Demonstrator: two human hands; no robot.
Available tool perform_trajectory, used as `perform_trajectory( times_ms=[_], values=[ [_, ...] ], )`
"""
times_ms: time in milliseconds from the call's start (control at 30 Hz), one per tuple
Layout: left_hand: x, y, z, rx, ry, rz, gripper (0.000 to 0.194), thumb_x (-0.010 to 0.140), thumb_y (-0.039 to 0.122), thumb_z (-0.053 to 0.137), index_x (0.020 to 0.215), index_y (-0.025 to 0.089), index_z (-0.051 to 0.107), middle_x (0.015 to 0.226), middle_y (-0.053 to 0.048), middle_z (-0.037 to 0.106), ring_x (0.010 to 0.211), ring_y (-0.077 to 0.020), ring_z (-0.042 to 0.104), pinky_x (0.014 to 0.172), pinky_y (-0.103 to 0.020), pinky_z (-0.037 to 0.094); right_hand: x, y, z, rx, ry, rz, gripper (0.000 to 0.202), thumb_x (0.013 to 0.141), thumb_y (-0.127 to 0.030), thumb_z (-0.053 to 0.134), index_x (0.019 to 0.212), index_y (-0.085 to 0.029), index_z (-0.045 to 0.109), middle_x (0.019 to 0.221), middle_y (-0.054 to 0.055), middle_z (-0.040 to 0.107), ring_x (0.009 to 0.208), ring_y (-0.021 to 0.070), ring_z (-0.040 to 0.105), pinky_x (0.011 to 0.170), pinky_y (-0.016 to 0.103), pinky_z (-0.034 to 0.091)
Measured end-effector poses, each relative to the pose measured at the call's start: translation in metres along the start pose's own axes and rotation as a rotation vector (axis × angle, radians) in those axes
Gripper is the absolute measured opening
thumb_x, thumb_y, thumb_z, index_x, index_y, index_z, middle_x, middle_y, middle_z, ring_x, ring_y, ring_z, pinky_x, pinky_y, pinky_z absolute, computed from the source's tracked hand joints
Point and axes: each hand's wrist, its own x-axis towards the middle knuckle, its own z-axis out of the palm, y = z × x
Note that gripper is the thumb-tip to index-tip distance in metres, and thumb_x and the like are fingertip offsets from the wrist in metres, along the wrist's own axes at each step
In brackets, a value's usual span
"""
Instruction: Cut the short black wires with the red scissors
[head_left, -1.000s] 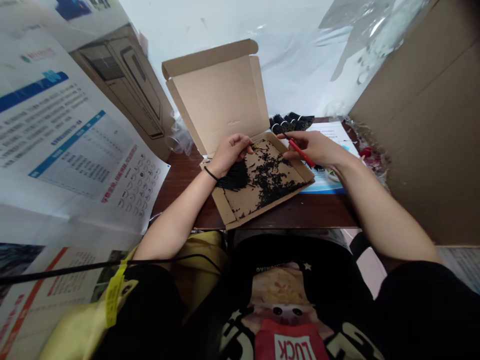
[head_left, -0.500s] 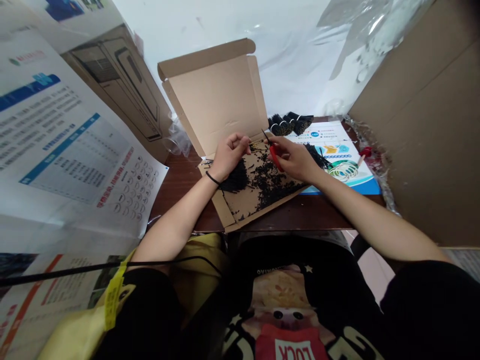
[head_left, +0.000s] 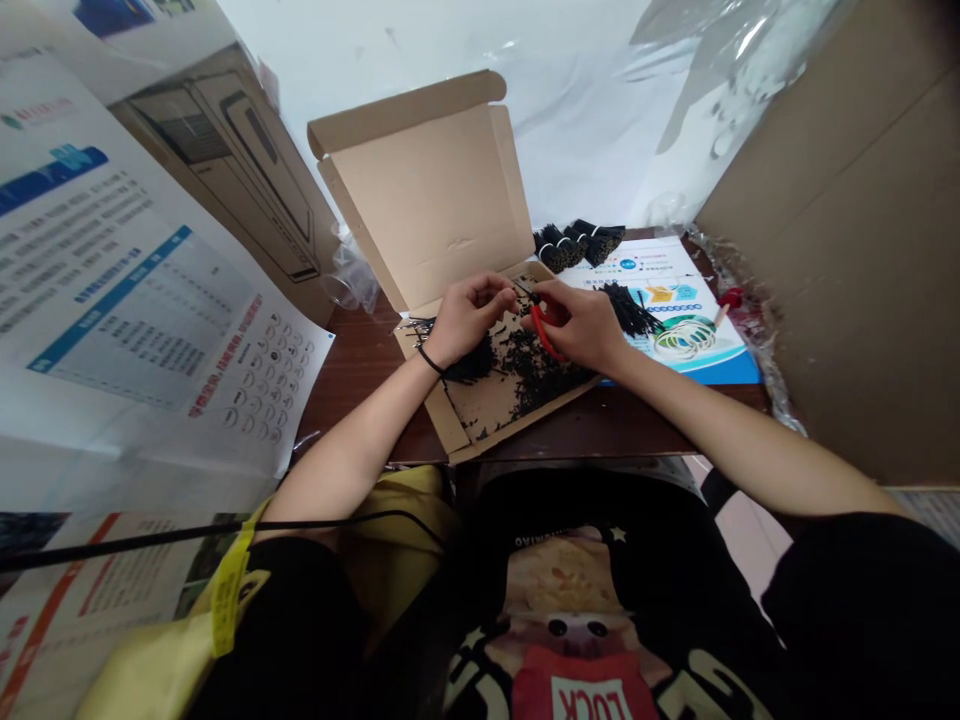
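Over an opened cardboard box (head_left: 459,432), my left hand (head_left: 466,318) is closed in a pinch. Whatever sits between its fingertips is too small to make out. My right hand (head_left: 586,322) grips red-handled scissors (head_left: 544,336), their dark blades pointing toward the left fingertips. Small black cut pieces (head_left: 536,375) lie scattered across the box floor under both hands. A bundle of thin black wires (head_left: 472,365) rests in the box, partly covered by my left hand and wrist. More loose black wires (head_left: 628,308) lie just beyond my right hand.
Banded bundles of black wires (head_left: 577,244) lie behind the box's right side. On a printed sheet (head_left: 724,365) at right sits a coil of pale rings (head_left: 684,340). The box lid (head_left: 431,190) stands up at the back. Large cardboard (head_left: 840,260) walls the right side.
The scissors' blades have dropped and swung toward my left hand. Brass-coloured tips seen by my left fingertips before no longer show. My right hand has shifted slightly left.
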Motion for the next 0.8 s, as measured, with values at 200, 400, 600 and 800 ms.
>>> perform_trajectory(
  times_ms=[200, 400, 600, 800],
  values=[
    [0.0008, -0.0054, -0.0003, -0.008, -0.041, 0.062, 0.018, 0.083, 0.032, 0.062, 0.080, 0.014, 0.059, 0.067, -0.001, 0.064, 0.053, -0.0055, 0.051, 0.050, -0.019, 0.039, -0.0006, 0.0054, 0.0067, 0.030, 0.032, -0.047, 0.041, 0.077, -0.050, 0.061, 0.103, -0.019, 0.067, 0.063, -0.001, 0.056, 0.057, 0.0112, 0.045, 0.059, 0.025, 0.035],
    [0.0010, -0.0059, 0.0007, 0.024, -0.005, 0.064, 0.012, 0.085, 0.026, 0.059, 0.082, 0.014, 0.059, 0.065, -0.001, 0.064, 0.051, -0.0053, 0.050, 0.050, -0.018, 0.040, -0.0009, 0.0064, 0.0060, 0.016, 0.040, -0.051, 0.038, 0.077, -0.048, 0.062, 0.101, -0.019, 0.069, 0.064, 0.000, 0.058, 0.057, 0.0108, 0.046, 0.058, 0.025, 0.035],
    [0.0002, -0.0051, 0.0008, 0.041, -0.002, 0.073, 0.013, 0.084, 0.026, 0.059, 0.081, 0.014, 0.060, 0.065, -0.001, 0.064, 0.051, -0.0047, 0.049, 0.049, -0.017, 0.039, 0.0002, 0.0070, 0.0052, 0.016, -0.006, -0.048, 0.036, 0.078, -0.049, 0.061, 0.096, -0.019, 0.069, 0.060, -0.001, 0.054, 0.055, 0.0099, 0.042, 0.056, 0.025, 0.033],
    [-0.0001, -0.0075, -0.0002, 0.090, -0.006, 0.074, 0.016, 0.083, 0.029, 0.060, 0.081, 0.013, 0.062, 0.068, -0.003, 0.066, 0.051, -0.0051, 0.050, 0.048, -0.017, 0.039, -0.0001, 0.0087, 0.0049, 0.018, -0.003, -0.060, 0.036, 0.079, -0.049, 0.060, 0.093, -0.018, 0.070, 0.064, 0.001, 0.059, 0.056, 0.0100, 0.044, 0.056, 0.025, 0.033]
  ],
)
